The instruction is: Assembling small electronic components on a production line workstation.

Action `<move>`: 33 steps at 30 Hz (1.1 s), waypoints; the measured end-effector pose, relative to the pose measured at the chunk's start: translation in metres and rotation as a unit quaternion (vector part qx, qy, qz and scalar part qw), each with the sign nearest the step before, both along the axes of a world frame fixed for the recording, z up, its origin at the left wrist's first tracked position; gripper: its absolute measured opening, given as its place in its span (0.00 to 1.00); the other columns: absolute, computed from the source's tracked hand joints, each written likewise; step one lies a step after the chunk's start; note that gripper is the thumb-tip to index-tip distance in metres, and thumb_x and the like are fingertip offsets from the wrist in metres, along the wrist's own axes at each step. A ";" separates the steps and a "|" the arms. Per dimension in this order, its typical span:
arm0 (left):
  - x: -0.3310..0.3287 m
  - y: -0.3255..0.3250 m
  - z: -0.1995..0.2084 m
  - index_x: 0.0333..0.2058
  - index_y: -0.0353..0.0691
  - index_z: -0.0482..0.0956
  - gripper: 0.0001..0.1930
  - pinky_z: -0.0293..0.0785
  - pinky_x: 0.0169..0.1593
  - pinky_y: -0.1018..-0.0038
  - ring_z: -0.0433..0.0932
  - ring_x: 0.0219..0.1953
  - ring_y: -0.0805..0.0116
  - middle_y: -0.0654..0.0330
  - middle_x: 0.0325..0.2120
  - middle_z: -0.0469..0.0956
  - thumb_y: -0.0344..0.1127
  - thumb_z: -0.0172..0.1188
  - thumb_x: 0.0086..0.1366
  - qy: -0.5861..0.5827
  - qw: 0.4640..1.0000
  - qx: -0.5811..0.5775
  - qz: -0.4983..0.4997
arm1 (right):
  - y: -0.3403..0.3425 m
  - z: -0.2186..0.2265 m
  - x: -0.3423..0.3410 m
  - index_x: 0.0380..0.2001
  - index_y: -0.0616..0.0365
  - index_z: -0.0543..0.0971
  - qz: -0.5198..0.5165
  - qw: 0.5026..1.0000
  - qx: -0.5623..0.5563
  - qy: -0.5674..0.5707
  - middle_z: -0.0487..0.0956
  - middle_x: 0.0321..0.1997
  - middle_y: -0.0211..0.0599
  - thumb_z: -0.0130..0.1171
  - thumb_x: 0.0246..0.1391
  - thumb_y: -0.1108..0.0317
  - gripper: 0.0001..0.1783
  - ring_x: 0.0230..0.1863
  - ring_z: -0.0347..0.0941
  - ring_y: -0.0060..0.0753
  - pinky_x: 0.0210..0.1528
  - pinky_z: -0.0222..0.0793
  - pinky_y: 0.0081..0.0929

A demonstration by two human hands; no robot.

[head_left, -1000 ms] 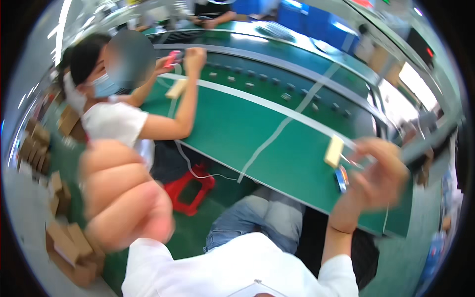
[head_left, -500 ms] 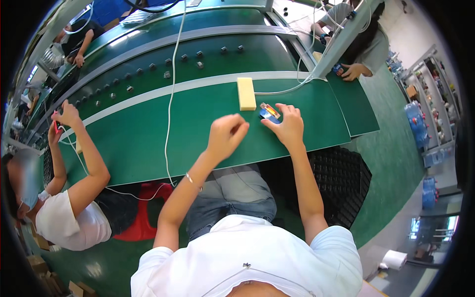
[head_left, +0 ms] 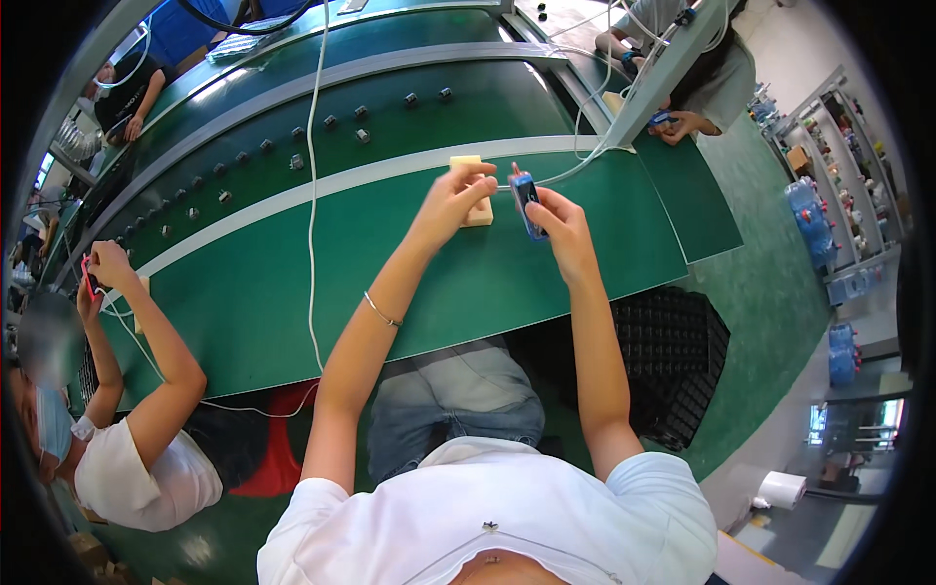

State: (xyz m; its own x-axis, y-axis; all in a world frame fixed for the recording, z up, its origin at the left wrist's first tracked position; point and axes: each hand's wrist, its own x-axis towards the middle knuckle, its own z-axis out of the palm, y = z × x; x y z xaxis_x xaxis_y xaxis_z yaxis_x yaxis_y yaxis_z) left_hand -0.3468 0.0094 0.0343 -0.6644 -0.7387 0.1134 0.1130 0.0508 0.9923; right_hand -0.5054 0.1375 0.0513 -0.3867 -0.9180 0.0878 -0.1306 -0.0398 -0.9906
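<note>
My right hand (head_left: pixel 563 226) grips a small blue rectangular device (head_left: pixel 527 204), held upright above the green table, with a thin orange-pink tip at its upper end. To its left, my left hand (head_left: pixel 454 203) is closed, its fingers bent together in front of a pale yellow block (head_left: pixel 477 214). Whether anything small is in those fingers I cannot make out. The hand hides much of the block. A white cable (head_left: pixel 559 176) runs from beside the left fingertips toward the metal post at the right. The device and the left hand are apart.
Beyond the green table (head_left: pixel 390 263), several small dark parts (head_left: pixel 363 136) lie on a green conveyor. A white cable (head_left: pixel 312 224) hangs across the table. On the left, a co-worker (head_left: pixel 146 468) holds a red item. Black trays (head_left: pixel 673 361) stand below the table's right.
My right hand has lifted the blue device and turned it upright. My left hand has moved up to the yellow block. The parts on the conveyor have shifted left in the picture.
</note>
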 end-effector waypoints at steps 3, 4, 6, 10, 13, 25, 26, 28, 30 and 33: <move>-0.001 0.009 -0.001 0.56 0.39 0.73 0.22 0.71 0.39 0.83 0.75 0.44 0.78 0.63 0.43 0.77 0.43 0.60 0.67 0.087 0.987 0.128 -0.046 | -0.021 0.007 0.008 0.49 0.62 0.80 0.054 0.994 0.017 -0.096 0.81 0.35 0.26 0.62 0.59 0.55 0.23 0.34 0.73 0.16 0.34 0.68 0.17; 0.000 0.005 -0.004 0.56 0.39 0.73 0.22 0.71 0.39 0.83 0.75 0.44 0.78 0.63 0.43 0.77 0.43 0.60 0.67 0.086 0.988 0.127 -0.036 | -0.030 0.007 0.012 0.49 0.61 0.81 0.075 0.992 0.018 -0.101 0.80 0.35 0.25 0.60 0.60 0.54 0.23 0.33 0.73 0.15 0.33 0.67 0.17; 0.005 -0.005 -0.011 0.50 0.41 0.74 0.17 0.72 0.46 0.79 0.74 0.44 0.77 0.65 0.42 0.77 0.41 0.61 0.66 0.162 0.976 0.130 -0.068 | -0.043 0.006 0.021 0.49 0.59 0.81 0.106 0.988 0.019 -0.109 0.80 0.34 0.25 0.58 0.61 0.52 0.23 0.33 0.72 0.13 0.32 0.66 0.16; 0.013 -0.012 -0.014 0.52 0.39 0.73 0.20 0.72 0.55 0.74 0.76 0.51 0.70 0.57 0.50 0.77 0.42 0.61 0.66 0.272 0.941 0.182 -0.082 | -0.060 0.008 0.032 0.47 0.59 0.80 0.152 0.982 0.041 -0.101 0.79 0.34 0.25 0.57 0.63 0.53 0.20 0.33 0.72 0.14 0.33 0.68 0.17; 0.021 -0.019 -0.016 0.54 0.37 0.73 0.25 0.77 0.47 0.68 0.78 0.48 0.65 0.54 0.53 0.76 0.48 0.61 0.66 0.300 0.930 0.196 -0.082 | -0.066 0.012 0.034 0.44 0.60 0.79 0.200 0.973 0.048 -0.106 0.78 0.35 0.27 0.55 0.63 0.57 0.17 0.33 0.72 0.16 0.35 0.70 0.19; 0.028 -0.023 -0.014 0.54 0.34 0.71 0.26 0.79 0.45 0.65 0.79 0.47 0.57 0.48 0.53 0.76 0.53 0.49 0.72 0.374 0.874 0.281 -0.129 | -0.078 0.025 0.024 0.62 0.68 0.68 0.329 0.942 0.026 -0.065 0.80 0.39 0.33 0.56 0.57 0.69 0.29 0.35 0.76 0.22 0.38 0.71 0.19; 0.029 -0.023 -0.014 0.54 0.34 0.71 0.26 0.79 0.45 0.65 0.79 0.47 0.57 0.48 0.53 0.76 0.53 0.49 0.72 0.373 0.876 0.279 -0.127 | -0.082 0.025 0.023 0.62 0.68 0.69 0.338 0.939 0.028 -0.061 0.81 0.40 0.34 0.56 0.57 0.69 0.30 0.34 0.76 0.22 0.37 0.71 0.19; 0.026 -0.023 -0.015 0.55 0.34 0.71 0.25 0.76 0.51 0.64 0.79 0.48 0.55 0.48 0.53 0.75 0.50 0.49 0.72 0.390 0.862 0.303 -0.115 | -0.092 0.024 0.013 0.59 0.68 0.72 0.345 0.938 0.023 -0.033 0.82 0.40 0.35 0.56 0.57 0.69 0.26 0.33 0.76 0.22 0.36 0.71 0.19; 0.022 -0.023 -0.014 0.55 0.35 0.71 0.24 0.74 0.53 0.64 0.78 0.48 0.55 0.48 0.53 0.75 0.50 0.50 0.72 0.380 0.869 0.307 -0.075 | -0.100 0.025 0.000 0.56 0.68 0.76 0.350 0.937 0.020 -0.004 0.83 0.39 0.36 0.57 0.58 0.69 0.23 0.33 0.76 0.22 0.35 0.71 0.18; 0.021 -0.024 -0.017 0.53 0.38 0.72 0.21 0.72 0.55 0.61 0.77 0.49 0.57 0.49 0.53 0.75 0.48 0.50 0.72 0.360 0.879 0.311 -0.019 | -0.104 0.027 -0.005 0.35 0.65 0.84 0.275 0.960 0.012 0.055 0.83 0.29 0.35 0.57 0.60 0.65 0.13 0.28 0.76 0.19 0.28 0.68 0.15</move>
State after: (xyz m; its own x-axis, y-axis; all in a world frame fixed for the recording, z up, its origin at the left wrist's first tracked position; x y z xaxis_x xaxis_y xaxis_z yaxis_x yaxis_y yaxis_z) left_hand -0.3255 -0.0143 0.0172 -0.6107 -0.7860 0.0960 0.7138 -0.4940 0.4965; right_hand -0.5107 0.0332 0.0785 0.1680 -0.9828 0.0763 -0.2006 -0.1099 -0.9735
